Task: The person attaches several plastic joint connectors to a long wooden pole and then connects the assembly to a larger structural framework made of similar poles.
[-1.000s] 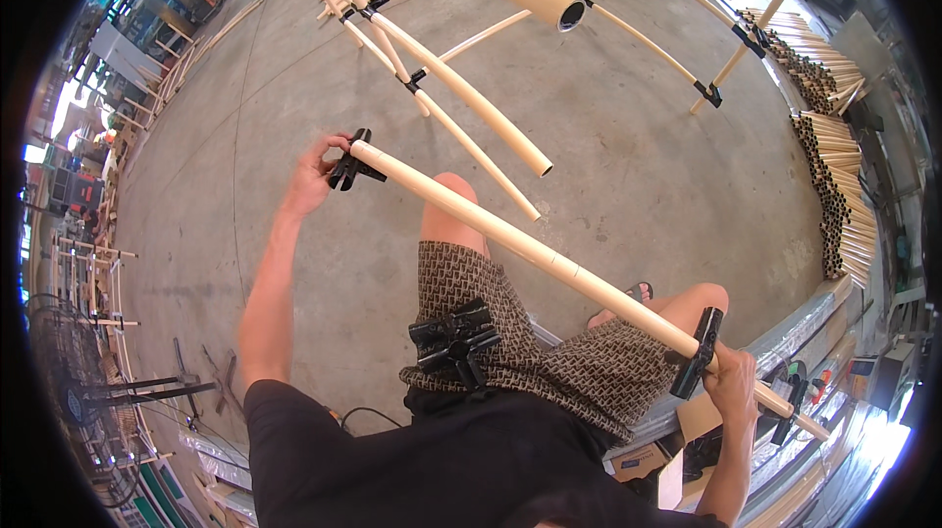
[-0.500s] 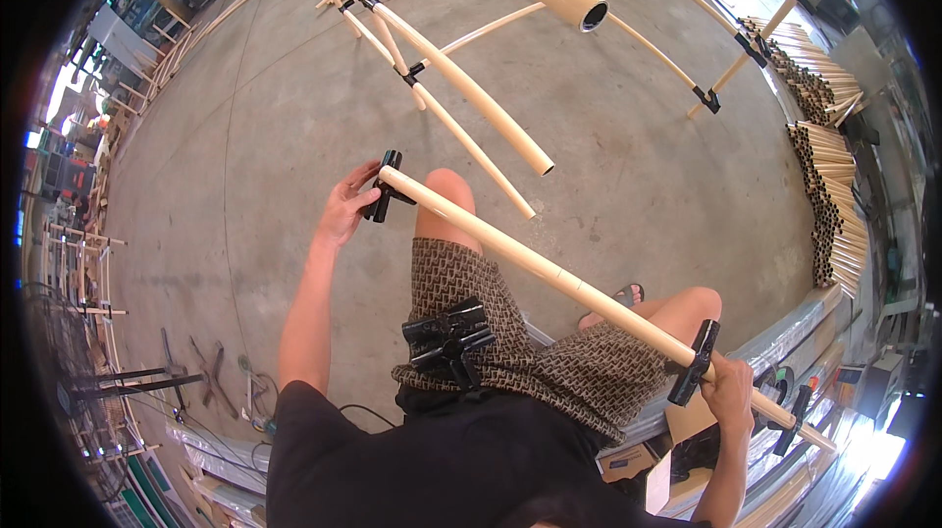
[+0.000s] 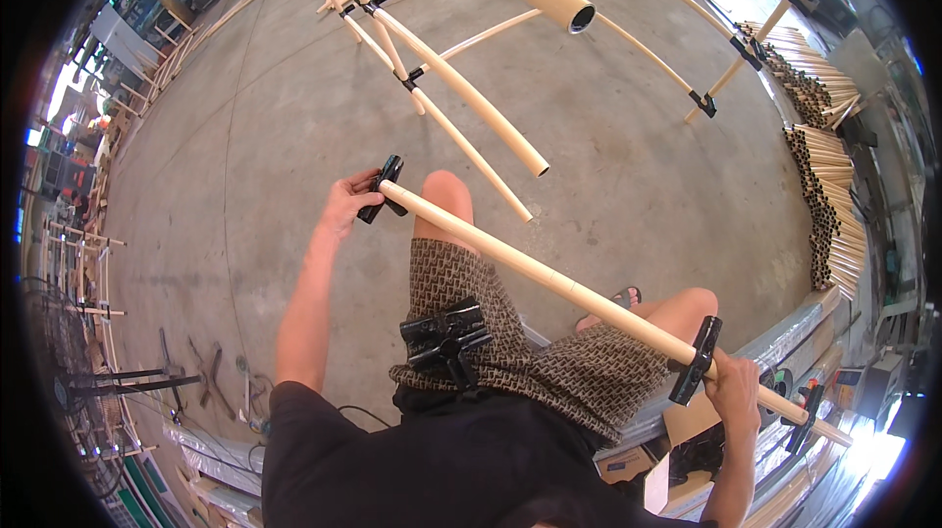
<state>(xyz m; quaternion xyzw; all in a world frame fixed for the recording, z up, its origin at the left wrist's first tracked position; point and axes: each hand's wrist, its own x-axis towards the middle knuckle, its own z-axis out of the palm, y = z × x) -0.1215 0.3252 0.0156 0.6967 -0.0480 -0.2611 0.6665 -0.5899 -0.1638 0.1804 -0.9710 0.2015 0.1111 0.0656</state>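
The left hand [image 3: 345,202] grips the black end connector [image 3: 382,188] while the right hand [image 3: 731,393] clenches the cream pipe [image 3: 535,273], keeping it level across the knees for fitting.

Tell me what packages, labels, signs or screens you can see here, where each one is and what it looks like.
Cardboard box: on the floor at lower right, below the right hand; brown, flaps open, partly hidden by the leg.
No clear labels, signs or screens; the shelves along the rim are too blurred to tell.
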